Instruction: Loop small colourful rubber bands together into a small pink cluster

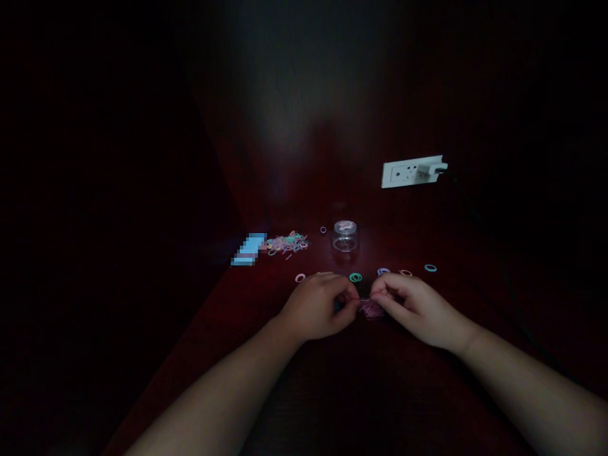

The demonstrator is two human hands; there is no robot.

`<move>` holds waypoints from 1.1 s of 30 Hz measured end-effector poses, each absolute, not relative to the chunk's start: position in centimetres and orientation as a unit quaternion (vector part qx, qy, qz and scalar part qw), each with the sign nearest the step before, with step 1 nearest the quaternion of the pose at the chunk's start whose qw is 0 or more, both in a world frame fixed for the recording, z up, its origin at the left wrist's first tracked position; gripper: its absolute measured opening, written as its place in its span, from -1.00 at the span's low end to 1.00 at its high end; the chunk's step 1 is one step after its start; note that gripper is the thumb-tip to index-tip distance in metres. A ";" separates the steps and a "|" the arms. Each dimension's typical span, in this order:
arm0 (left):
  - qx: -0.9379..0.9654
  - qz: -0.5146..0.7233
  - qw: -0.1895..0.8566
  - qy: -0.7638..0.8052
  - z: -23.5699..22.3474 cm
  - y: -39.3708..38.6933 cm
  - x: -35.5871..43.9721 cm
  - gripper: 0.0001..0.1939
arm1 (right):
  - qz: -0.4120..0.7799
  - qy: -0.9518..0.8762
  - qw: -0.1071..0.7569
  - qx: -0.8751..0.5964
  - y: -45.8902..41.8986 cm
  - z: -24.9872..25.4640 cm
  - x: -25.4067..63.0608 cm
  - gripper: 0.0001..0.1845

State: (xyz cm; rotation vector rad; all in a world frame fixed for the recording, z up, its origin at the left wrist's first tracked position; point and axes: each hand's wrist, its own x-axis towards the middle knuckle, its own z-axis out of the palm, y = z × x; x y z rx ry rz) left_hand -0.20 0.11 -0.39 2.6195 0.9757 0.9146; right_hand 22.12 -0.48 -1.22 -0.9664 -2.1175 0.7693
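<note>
Both my hands are low over the dark red table, fingertips pinched and nearly meeting. My left hand (323, 307) has thumb and forefinger closed at the left edge of a small heap of pinkish-purple elastic bands (372, 310). From the other side, my right hand (413, 310) pinches just above the same heap. Whatever is between the fingertips is too small and dark to make out. Beyond the hands runs a row of small elastic rings: pink (300, 278), green (355, 277), lilac (383, 272), peach (405, 273) and blue (430, 268). My left hand partly hides the row.
A mixed pile of coloured bands (287, 243) lies at the back left, beside a blurred bright blue rectangle (249, 249). A clear lidded jar (345, 239) stands near the wall, with a single ring (323, 230) beside it. A wall socket (401, 173) holds a white plug (431, 169).
</note>
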 end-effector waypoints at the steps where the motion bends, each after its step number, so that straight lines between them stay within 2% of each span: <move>1: 0.885 0.312 0.102 0.329 -0.4 0.1 -0.2 -0.97 | 0.295 -0.814 0.337 -0.371 -0.4 -1.3 22.1 -0.78; 33: 0.901 0.289 0.105 0.307 -0.8 0.3 -0.3 -0.90 | 0.270 -0.831 0.319 -0.367 -0.4 -1.7 21.9 -0.76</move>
